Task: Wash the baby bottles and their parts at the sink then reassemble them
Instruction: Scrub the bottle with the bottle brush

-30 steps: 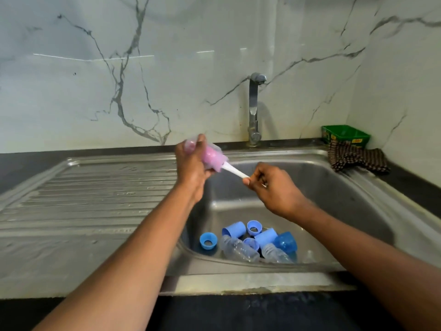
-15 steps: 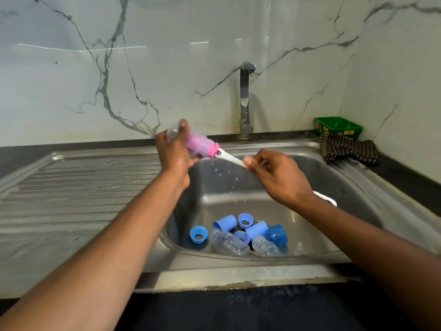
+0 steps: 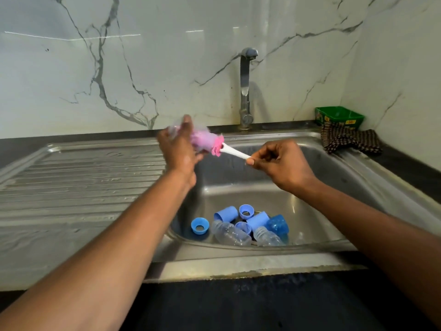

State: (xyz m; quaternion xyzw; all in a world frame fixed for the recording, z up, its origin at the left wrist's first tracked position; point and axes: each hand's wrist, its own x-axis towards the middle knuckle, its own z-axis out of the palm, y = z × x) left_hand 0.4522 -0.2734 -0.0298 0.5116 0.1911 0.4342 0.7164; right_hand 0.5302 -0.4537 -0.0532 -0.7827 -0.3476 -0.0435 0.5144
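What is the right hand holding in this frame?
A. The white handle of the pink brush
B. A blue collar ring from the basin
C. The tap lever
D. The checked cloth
A: the right hand pinches the white handle of the pink brush, whose head sits in the clear bottle gripped by the left hand.

My left hand [image 3: 177, 149] covers most of the bottle [image 3: 176, 130], which is motion-blurred. The brush [image 3: 216, 146] head sits mostly inside it. My right hand [image 3: 281, 163] hides the handle's end. The green box [image 3: 338, 117] label is unreadable.
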